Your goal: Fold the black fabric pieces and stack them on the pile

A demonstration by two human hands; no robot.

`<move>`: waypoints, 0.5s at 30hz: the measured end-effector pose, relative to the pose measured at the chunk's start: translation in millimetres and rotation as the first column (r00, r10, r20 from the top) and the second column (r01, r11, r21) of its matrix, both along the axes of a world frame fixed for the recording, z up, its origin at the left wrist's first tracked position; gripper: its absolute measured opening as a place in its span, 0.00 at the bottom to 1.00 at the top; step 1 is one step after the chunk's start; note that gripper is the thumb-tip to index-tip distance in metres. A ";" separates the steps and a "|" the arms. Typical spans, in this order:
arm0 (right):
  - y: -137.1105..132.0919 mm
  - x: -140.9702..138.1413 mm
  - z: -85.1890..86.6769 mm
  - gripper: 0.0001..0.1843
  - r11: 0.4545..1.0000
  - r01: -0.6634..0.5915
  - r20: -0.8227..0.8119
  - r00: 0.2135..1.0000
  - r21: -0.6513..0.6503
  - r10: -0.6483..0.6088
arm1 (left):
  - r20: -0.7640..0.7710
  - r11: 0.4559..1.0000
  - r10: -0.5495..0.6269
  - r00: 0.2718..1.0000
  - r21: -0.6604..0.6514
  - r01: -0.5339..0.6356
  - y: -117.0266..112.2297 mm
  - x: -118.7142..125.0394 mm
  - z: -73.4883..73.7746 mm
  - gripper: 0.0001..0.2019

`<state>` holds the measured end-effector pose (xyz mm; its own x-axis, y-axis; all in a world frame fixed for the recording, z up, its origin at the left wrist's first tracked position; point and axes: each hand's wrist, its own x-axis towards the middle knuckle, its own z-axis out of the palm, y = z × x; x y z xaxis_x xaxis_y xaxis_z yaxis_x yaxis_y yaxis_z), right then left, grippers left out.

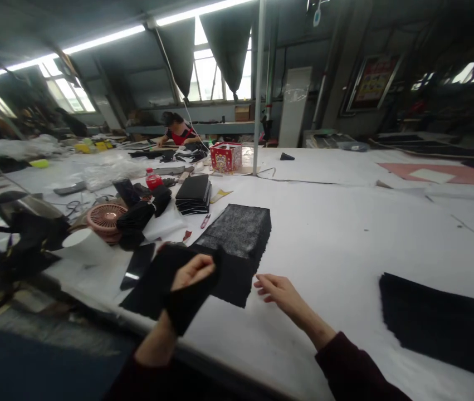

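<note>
My left hand (pixel 186 278) is closed on a black fabric piece (pixel 159 281), holding it near the front edge of the white table (pixel 324 223); the cloth folds over my palm and wrist. Just beyond it lies a stack of black fabric pieces (pixel 237 234) with frayed edges. My right hand (pixel 276 289) hovers low over the table right of that stack, fingers stretched out and slightly curled, holding nothing. Both sleeves are dark maroon.
Another pile of black fabric (pixel 441 323) lies at the right. At the left are a pink round fan (pixel 105 216), a flat black stack (pixel 194 192), a red bottle (pixel 153 180) and a red box (pixel 225 156). A metal pole (pixel 257 89) rises from the table. A person (pixel 176 131) works far back.
</note>
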<state>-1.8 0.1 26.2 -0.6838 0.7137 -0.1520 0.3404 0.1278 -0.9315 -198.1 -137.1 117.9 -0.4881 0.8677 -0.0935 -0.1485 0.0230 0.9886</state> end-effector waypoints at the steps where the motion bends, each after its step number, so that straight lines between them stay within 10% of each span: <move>1: -2.4 16.2 3.3 0.26 0.974 0.008 -0.093 0.995 -0.228 -0.030 | -0.035 0.997 -0.072 0.997 0.007 0.072 9.7 29.9 -11.2 0.10; 4: -4.2 69.9 8.7 0.31 0.816 -0.019 -0.251 0.955 -0.577 -0.155 | -0.441 0.934 -0.284 0.851 0.072 0.349 30.3 125.5 -45.8 0.06; 8: 2.9 135.7 5.7 0.30 0.844 0.094 -0.150 0.968 -0.529 -0.202 | -0.626 0.793 -0.463 0.627 0.024 0.609 37.9 205.5 -77.1 0.05; 11: 9.8 165.2 2.1 0.27 0.881 0.161 -0.002 0.983 -0.445 -0.181 | -0.798 0.722 -0.460 0.390 -0.080 0.687 47.8 207.3 -85.8 0.07; 15: 22.6 167.8 0.1 0.21 0.967 0.214 0.289 0.942 -0.137 -0.168 | -0.933 0.796 -0.342 0.116 -0.222 0.563 77.0 170.6 -93.4 0.12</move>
